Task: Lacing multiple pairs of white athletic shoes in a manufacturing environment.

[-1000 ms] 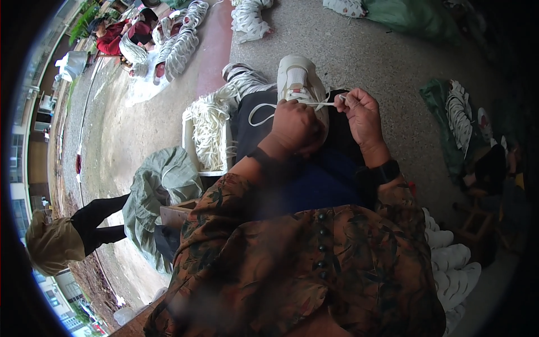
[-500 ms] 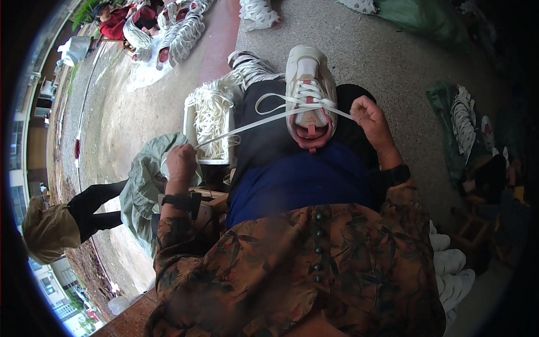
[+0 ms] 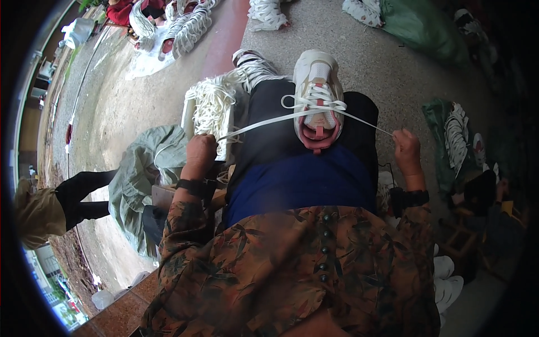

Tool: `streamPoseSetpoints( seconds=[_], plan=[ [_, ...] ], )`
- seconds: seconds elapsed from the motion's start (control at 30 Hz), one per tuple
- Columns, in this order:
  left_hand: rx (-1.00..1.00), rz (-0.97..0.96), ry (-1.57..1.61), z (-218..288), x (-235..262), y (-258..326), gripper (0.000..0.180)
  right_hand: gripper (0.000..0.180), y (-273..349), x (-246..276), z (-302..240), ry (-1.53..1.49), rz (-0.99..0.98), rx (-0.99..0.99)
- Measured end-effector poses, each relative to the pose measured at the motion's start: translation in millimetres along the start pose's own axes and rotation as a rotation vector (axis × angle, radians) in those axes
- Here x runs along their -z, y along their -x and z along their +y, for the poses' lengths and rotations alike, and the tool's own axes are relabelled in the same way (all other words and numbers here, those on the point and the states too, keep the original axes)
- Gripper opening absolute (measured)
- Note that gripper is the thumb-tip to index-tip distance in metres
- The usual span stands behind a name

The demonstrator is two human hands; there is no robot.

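Note:
A cream and white sneaker with pink lining (image 3: 319, 101) rests on my lap, its toe pointing away from me. White shoelace (image 3: 264, 122) runs through its eyelets and crosses over the tongue, with a small loop standing out on the left. My left hand (image 3: 201, 150) is closed on one end, drawn out to the left of the shoe. Out to the right, my right hand (image 3: 407, 147) pinches the other end. Both stretches of lace look taut. Dark trousers and a blue cloth (image 3: 297, 182) lie beneath the shoe.
A white bin (image 3: 229, 137) heaped with white laces stands left of my knees. Beside it is a grey-green sack (image 3: 140, 180). Bundles of laced shoe parts (image 3: 188, 31) lie at the far left near a person in red. A green sack (image 3: 421, 33) lies at the far right.
My right hand has moved outward to the right, drawing out more lace. The loop at the shoe's left has become smaller. My left hand appears slightly higher and farther right.

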State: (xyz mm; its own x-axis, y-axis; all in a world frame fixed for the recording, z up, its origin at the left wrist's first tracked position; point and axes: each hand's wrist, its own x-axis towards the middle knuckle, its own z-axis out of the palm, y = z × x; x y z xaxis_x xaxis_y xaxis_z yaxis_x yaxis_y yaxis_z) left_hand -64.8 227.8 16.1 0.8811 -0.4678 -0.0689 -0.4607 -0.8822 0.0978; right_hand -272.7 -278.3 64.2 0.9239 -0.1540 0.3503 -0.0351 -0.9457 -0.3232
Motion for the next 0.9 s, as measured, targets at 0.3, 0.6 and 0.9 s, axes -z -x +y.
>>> streamPoseSetpoints(
  seconds=[0.3, 0.6, 0.9],
  plan=[
    [-0.394, 0.362, 0.632, 96.4, 29.9, -41.3, 0.034, 0.003, -4.1, 7.1, -4.2, 0.220, 0.028, -0.002],
    [-0.606, 0.147, 0.683, 134.1, 31.4, -58.6, 0.014, 0.005, 8.1, 18.9, 31.4, 0.168, -0.072, -0.239],
    [-0.303, 0.111, 0.860, 46.1, 31.0, -52.1, 0.009, 0.008, 21.0, 7.8, 45.8, 0.187, 0.073, -0.053]
  ],
)
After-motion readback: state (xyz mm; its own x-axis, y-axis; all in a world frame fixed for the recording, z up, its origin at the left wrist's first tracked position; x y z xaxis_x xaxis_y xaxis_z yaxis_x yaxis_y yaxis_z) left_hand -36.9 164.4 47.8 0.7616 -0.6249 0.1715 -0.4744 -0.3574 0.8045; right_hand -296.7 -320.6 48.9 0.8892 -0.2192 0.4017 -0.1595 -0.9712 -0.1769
